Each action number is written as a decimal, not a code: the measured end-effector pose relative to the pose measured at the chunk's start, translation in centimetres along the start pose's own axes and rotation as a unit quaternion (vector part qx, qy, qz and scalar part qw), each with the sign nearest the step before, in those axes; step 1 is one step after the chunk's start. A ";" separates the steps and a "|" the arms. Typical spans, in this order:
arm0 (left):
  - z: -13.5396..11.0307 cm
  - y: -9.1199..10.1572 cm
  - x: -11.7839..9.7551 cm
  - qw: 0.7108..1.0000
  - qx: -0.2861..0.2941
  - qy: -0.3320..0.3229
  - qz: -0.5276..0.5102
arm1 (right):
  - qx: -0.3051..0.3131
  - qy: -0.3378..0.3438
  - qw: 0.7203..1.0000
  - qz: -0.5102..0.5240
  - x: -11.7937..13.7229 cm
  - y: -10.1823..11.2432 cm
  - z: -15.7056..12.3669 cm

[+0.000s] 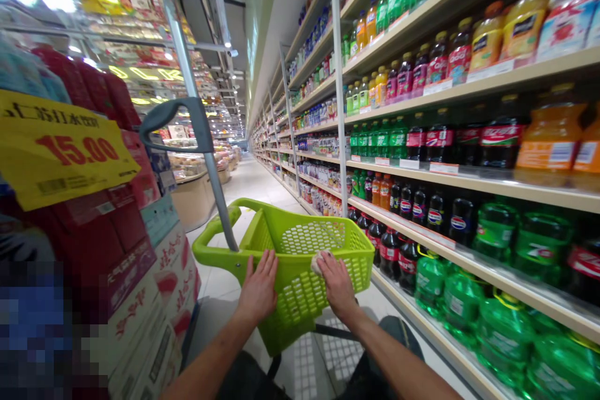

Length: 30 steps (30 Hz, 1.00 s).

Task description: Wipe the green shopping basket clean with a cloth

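Note:
In front of me is a lime-green shopping cart basket [300,287] with perforated sides, joined to a metal pole with a grey handle [177,125]. My left hand [259,287] lies against the near side of the basket just under its rim, fingers stretched out and holding nothing. Farther right along the same rim, my right hand [335,281] presses a small crumpled white cloth [317,262] to the plastic, its fingers bent over it. Much of the cloth is hidden under those fingers. The inside of the basket shows only in part.
On the right, long shelves [469,178] of bottled drinks run into the distance. Stacked cartons [154,300] with a yellow price sign [70,147] stand close on the left. A tiled aisle [239,175] stretches ahead between shelves and display counters [190,200].

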<state>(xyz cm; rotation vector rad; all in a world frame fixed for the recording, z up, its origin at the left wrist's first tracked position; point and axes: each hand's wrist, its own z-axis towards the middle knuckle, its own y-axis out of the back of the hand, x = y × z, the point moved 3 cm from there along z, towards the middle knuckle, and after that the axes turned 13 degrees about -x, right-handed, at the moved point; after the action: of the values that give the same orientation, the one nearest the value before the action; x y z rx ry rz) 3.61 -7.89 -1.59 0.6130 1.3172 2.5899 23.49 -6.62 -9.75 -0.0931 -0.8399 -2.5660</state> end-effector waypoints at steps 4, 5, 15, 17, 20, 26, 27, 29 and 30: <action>-0.2 -0.1 0.0 1.000 0.012 -0.011 0.011 | 0.046 0.018 0.999 -0.010 0.5 -1.5 -1.0; -0.2 -0.1 0.1 1.000 0.013 -0.012 0.013 | 0.081 0.025 0.996 -0.011 0.5 -2.0 -2.0; -1.2 -0.2 1.1 0.999 -0.009 -0.046 -0.011 | 0.012 0.099 0.995 0.029 4.4 -0.5 2.0; -2.1 -0.2 1.8 0.998 -0.026 -0.057 -0.011 | 0.068 0.103 0.992 0.022 4.2 -1.8 0.5; -3.6 -0.1 3.5 0.997 -0.053 -0.062 0.000 | 0.148 0.103 0.983 0.017 3.9 -3.4 -2.4; -5.6 0.2 6.8 0.991 -0.123 -0.042 0.035 | -0.002 0.133 0.988 0.073 8.1 -1.2 3.2; -5.7 0.2 7.1 0.990 -0.129 -0.040 0.041 | -0.016 0.139 0.987 0.074 8.8 -1.2 4.0; -6.0 0.2 7.3 0.989 -0.132 -0.041 0.048 | 0.012 0.149 0.987 0.065 9.5 -2.1 3.8; -6.1 0.1 7.3 0.989 -0.131 -0.043 0.048 | 0.046 0.153 0.985 0.058 9.5 -2.7 2.9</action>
<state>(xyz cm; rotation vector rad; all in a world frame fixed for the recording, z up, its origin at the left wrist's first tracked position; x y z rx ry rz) -5.61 -10.03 -2.65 0.7457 0.9230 2.7159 13.53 -6.60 -7.00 0.2671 -0.8051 -2.3490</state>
